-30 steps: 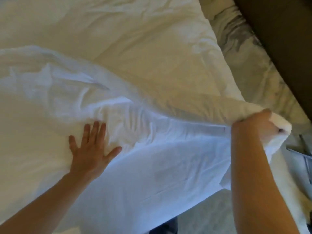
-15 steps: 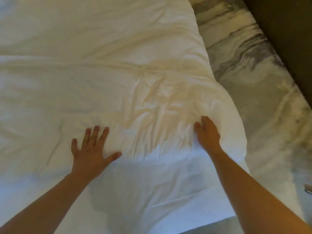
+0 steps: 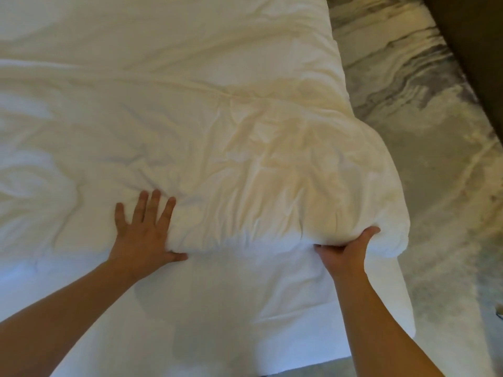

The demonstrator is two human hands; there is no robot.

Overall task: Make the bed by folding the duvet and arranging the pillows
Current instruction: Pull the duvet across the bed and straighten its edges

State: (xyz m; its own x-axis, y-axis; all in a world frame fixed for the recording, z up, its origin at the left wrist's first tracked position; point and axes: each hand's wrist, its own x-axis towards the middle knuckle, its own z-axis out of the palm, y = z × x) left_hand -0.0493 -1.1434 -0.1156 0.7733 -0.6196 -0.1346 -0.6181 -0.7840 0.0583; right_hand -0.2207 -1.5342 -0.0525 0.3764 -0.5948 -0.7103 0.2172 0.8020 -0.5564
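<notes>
Forearms: We are looking down along two bare forearms, both reaching away from us over the bed.
Sheet: Nearest to us, we are seeing the bare white sheet [image 3: 231,308], smooth and in shadow, running under the duvet's folded edge.
Left hand: We are pressing the left hand [image 3: 144,235] flat on the near edge of the duvet. Its fingers are straight and spread, and its thumb is lying along the fold line. It is grasping nothing. We judge it is pinning the layers down so they do not slide while the other side is adjusted.
Right hand: We are gripping the thick fold with the right hand [image 3: 345,248], near the duvet's right corner. Its fingers are curling in beneath the edge and its thumb is rising up the side. We judge it is lifting or tugging this corner to square the fold.
Duvet: The duvet [image 3: 217,131] is lying on top of the bed, filling the view from the hands to the far edge. It is white with a warm cream cast, puffy and soft. Creases are bunching between the hands, and a long ridge is crossing it further back.
Corner: The right corner is bulging past the mattress side and overhanging the floor.
Pillows: We are finding no pillows in view.
Floor: To the right of the bed, a grey and cream marbled floor [image 3: 435,159] is showing.
Far right: A dark brown surface [image 3: 476,50] is cutting across the upper right corner. We cannot tell what it is.
</notes>
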